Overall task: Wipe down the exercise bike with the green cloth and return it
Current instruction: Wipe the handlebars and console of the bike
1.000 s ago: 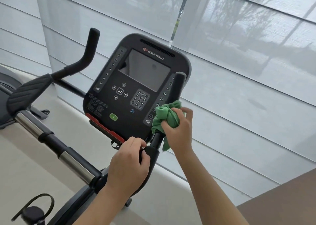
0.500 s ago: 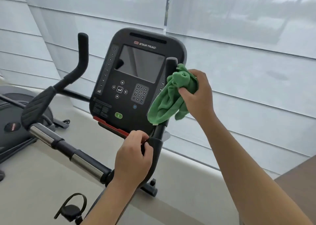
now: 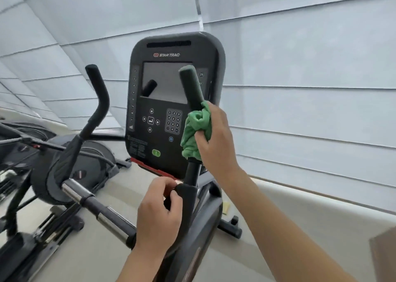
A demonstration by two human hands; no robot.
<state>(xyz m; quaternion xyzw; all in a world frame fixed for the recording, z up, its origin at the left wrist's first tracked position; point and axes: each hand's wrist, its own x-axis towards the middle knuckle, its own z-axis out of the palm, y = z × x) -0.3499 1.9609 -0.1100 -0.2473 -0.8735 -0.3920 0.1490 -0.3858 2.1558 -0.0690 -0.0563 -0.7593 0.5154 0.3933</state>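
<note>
Nearest you, your left hand (image 3: pixel 159 213) is clenched around the lower bend of the right handlebar (image 3: pixel 190 88), where the padded sleeve meets the frame, steadying the exercise bike (image 3: pixel 205 206). Just above it, your right hand (image 3: pixel 216 136) grips the green cloth (image 3: pixel 196 129), bunched and wrapped around that upright grip about halfway up; the top of the grip stands bare above the cloth.

From here the wipe looks like it is only partly done: this one grip is being worked, and the left handlebar (image 3: pixel 97 101), the chrome bar (image 3: pixel 70 190) and the console (image 3: pixel 169 110) behind are probably yet to come.

What could go wrong:
- The cloth is wadded, so only a small patch touches the grip. You may miss the far side unless you turn your wrist around it.
- The loose tail hanging below your palm sits just beside the keypad (image 3: pixel 173 121) and the green button (image 3: pixel 156 152); dragging it across could press a key.
- If you push hard on the grip without your left hand holding firm, the bar may twist or the bike rock.

There are no containers in view, and where the cloth should go back to cannot be seen. Beyond the console hang pale window blinds (image 3: pixel 300 67).
</note>
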